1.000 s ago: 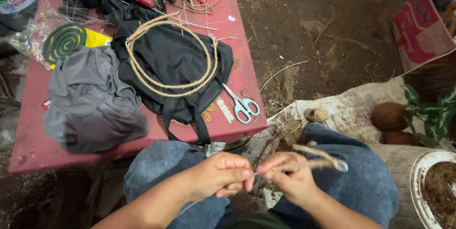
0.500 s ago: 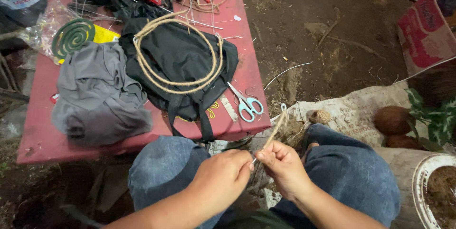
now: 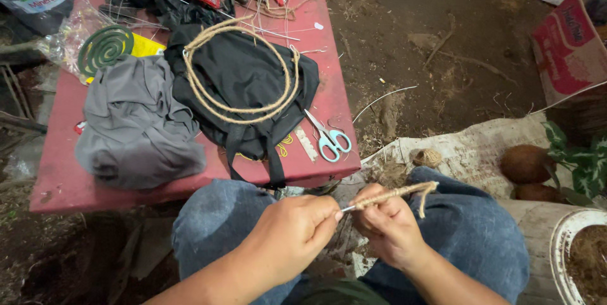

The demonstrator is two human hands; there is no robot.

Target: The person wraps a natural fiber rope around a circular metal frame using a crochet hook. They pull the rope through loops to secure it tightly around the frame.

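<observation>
Fingers (image 3: 325,216) of the left hand (image 3: 288,235) are pressed together on the bare wire end, while the right hand (image 3: 389,229) is closed about the twine-wrapped wire (image 3: 395,195), held over the lap just below the red table (image 3: 63,185). The piece is judged light, stiff in the core, rough outside (best gripped on the wrapping). The right fingertips are hidden underneath.
</observation>
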